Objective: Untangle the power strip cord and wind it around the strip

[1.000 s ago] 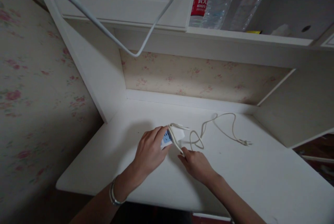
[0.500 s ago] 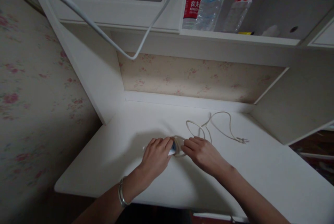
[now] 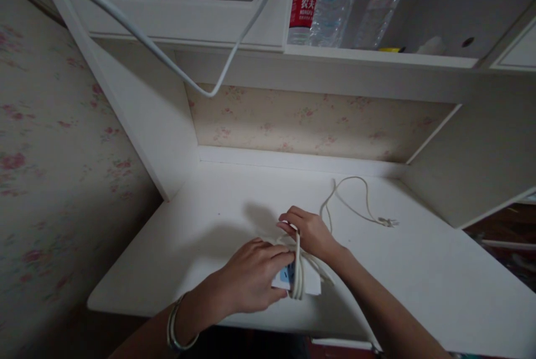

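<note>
Near the front edge of the white desk [image 3: 146,269], the left hand [image 3: 262,275] grips the power strip [image 3: 312,282], fingers wrapped over its blue socket face. Just beyond, the right hand [image 3: 312,231] holds the pale cord [image 3: 297,272] in bent fingers, several turns circling the power strip. Farther right, the cord's loose length curves to the plug [image 3: 386,222]; bottles [image 3: 333,13] stand on the shelf [image 3: 377,56] above.
</note>
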`<state>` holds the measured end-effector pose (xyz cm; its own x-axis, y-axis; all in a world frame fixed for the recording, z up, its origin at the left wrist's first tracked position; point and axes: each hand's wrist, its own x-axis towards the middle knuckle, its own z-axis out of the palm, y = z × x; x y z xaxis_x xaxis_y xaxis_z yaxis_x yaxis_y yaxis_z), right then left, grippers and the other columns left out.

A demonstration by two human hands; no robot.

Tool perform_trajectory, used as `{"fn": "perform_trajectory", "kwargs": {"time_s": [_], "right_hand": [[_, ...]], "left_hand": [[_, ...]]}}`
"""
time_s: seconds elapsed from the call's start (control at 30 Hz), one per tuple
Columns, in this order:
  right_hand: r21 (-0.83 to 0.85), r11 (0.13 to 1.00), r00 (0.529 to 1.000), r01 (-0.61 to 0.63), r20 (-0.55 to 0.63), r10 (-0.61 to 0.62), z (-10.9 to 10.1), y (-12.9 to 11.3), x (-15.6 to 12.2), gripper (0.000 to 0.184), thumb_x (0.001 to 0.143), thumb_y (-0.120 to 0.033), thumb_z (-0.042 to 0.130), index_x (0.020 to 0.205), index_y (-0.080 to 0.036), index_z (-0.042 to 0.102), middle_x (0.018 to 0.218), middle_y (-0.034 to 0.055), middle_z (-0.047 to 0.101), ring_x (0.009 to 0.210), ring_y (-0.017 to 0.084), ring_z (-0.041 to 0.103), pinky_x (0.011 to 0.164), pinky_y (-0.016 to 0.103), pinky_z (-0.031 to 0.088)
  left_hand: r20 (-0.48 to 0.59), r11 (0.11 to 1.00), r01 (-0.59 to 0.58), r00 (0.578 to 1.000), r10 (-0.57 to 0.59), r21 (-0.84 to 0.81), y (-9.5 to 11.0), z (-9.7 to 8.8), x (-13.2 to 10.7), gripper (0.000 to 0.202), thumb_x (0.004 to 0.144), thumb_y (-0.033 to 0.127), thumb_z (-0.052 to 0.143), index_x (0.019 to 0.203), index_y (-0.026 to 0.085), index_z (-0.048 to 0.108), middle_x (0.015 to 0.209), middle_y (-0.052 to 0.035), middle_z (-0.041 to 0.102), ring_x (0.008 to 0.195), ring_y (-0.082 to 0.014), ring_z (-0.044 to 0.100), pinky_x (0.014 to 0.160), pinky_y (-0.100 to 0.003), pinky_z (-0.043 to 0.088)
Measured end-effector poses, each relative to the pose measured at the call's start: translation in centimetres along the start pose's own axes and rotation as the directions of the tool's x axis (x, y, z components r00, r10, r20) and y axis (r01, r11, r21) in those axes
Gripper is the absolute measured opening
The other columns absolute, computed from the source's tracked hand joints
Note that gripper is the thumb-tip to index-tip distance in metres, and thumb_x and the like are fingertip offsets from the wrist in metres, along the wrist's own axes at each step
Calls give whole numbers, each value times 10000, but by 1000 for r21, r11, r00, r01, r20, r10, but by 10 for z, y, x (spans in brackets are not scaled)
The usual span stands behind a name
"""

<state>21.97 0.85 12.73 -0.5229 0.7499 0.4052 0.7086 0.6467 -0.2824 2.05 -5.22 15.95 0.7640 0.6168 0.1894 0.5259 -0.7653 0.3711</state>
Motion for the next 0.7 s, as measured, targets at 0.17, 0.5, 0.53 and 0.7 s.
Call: {"fn": "perform_trajectory", "kwargs": {"time_s": [0.17,0.5,0.53,0.7], "right_hand": [[109,988,992,-113,-38,117,25,-7,3,260,925,-391,486,935,-195,656,822,30,655,678,114,598,637,216,419],[628,689,930,-360,182,320,58,1,-37,299,802,-476,563,789,-198,670,719,67,650,758,234,590,754,356,467],[657,650,921,-382,207,331,58,-1,-40,342,820,-505,531,787,-192,664,734,62,644,783,231,583,782,363,458],[728,458,859,-509,459,225,48,-13,-45,478,911,-560,373,790,-157,601,597,-19,486,562,117,446,579,248,370]], "left_hand": [[8,992,64,998,-64,-107,-2,-9,-4,409,707,347,717,1076,253,567,1026,-5,670,960,-211,621,853,-321,460],[-205,889,181,935,-288,-420,-17,-26,-10,535,661,336,761,1153,254,566,1102,-25,656,961,-196,616,860,-310,472],[-222,866,181,924,-312,-466,-21,-27,-10,546,649,339,772,1150,243,575,1104,-31,656,968,-197,616,866,-309,475],[-263,691,142,856,-446,-709,-44,-31,-2,628,620,346,799,1181,183,569,1149,-80,649,1017,-211,620,894,-323,488]]}}
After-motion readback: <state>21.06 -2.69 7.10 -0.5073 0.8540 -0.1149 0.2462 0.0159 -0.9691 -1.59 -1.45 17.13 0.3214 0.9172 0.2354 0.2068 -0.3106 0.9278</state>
